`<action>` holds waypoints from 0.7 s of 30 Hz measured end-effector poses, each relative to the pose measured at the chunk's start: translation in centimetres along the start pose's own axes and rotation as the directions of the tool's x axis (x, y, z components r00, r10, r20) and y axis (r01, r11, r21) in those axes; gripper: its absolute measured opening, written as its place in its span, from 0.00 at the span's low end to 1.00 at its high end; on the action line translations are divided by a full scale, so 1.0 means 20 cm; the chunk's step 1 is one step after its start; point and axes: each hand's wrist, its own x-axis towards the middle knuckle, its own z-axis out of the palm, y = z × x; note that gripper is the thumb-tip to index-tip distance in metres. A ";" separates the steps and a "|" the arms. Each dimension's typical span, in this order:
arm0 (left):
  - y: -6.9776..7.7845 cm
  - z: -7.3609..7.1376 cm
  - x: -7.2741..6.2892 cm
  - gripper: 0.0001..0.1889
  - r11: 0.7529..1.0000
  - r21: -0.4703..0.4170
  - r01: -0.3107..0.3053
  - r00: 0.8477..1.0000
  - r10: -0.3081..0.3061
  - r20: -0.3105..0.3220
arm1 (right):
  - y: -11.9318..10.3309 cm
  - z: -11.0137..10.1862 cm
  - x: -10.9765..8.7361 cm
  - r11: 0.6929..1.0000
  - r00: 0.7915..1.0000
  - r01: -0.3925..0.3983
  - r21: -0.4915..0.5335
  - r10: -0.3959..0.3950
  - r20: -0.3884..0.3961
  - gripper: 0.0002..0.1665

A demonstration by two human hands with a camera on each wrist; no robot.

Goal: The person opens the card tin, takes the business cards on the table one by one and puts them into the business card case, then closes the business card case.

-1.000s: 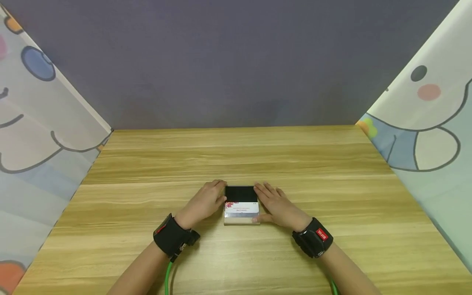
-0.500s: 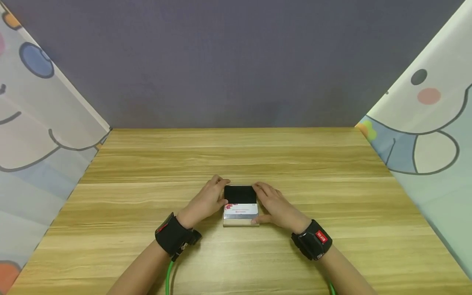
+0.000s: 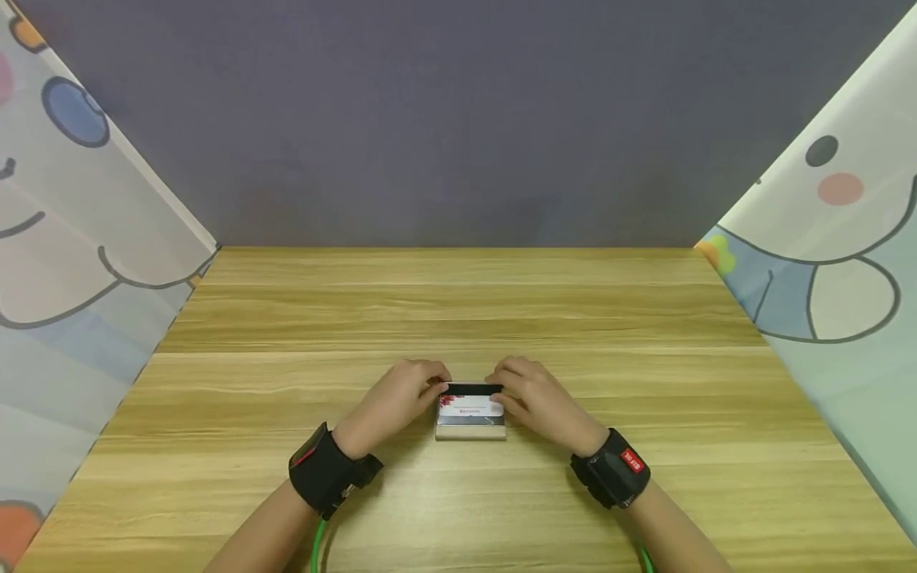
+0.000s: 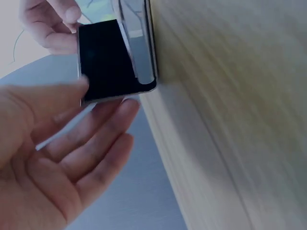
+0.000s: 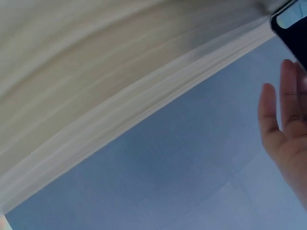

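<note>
A business card case sits on the table with its lid raised and tilted up at the far side. The lid's inner face is black. Inside the base lies a white business card with red flowers in one corner. My left hand pinches the lid's left edge, thumb on the black face and fingers behind. At the lid's other end my right hand holds the top corner between thumb and fingers. In the right wrist view only part of the right hand shows, and its thumb is hidden.
The wooden table stretches around the case, with a grey panel behind it. Cartoon-printed sheets flank both sides. Each wrist wears a black strap, and a green cable trails from the left one.
The lid, lying back flat before, has swung up toward me. Both hands have turned with it, and the right thumb has left the case's front edge for the lid.
</note>
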 end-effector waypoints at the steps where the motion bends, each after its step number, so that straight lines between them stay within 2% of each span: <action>1: 0.01 0.00 -0.01 0.03 1.000 -0.002 -0.017 1.000 0.017 0.024 | 0.00 0.00 0.00 1.000 1.000 0.012 0.022 -0.012 0.002 0.09; 3: 0.02 -0.01 -0.03 0.04 0.999 0.005 -0.048 0.996 0.048 0.081 | -0.01 -0.01 0.00 0.997 0.999 0.025 0.066 -0.027 0.035 0.05; 7: 0.03 -0.01 -0.07 0.07 0.995 0.020 -0.098 0.978 0.092 0.189 | -0.01 -0.02 -0.02 0.992 0.986 0.009 0.126 -0.030 0.165 0.05; 11: 0.03 0.00 -0.09 0.07 0.992 0.050 -0.115 0.966 0.100 0.239 | -0.02 -0.02 -0.02 0.991 0.967 -0.013 0.131 -0.021 0.254 0.05; 16: 0.03 0.00 -0.09 0.07 0.989 0.074 -0.125 0.971 0.106 0.216 | -0.02 -0.02 -0.02 0.991 0.967 -0.020 0.133 -0.015 0.255 0.07; 19: 0.03 0.00 -0.10 0.10 0.987 0.092 -0.133 0.982 0.119 0.148 | -0.02 -0.01 -0.02 0.992 0.978 -0.022 0.123 -0.004 0.207 0.13; 21: 0.02 -0.01 -0.09 0.14 0.985 0.119 -0.124 0.990 0.115 0.077 | -0.02 -0.01 -0.02 0.996 0.988 -0.043 0.080 0.031 0.150 0.20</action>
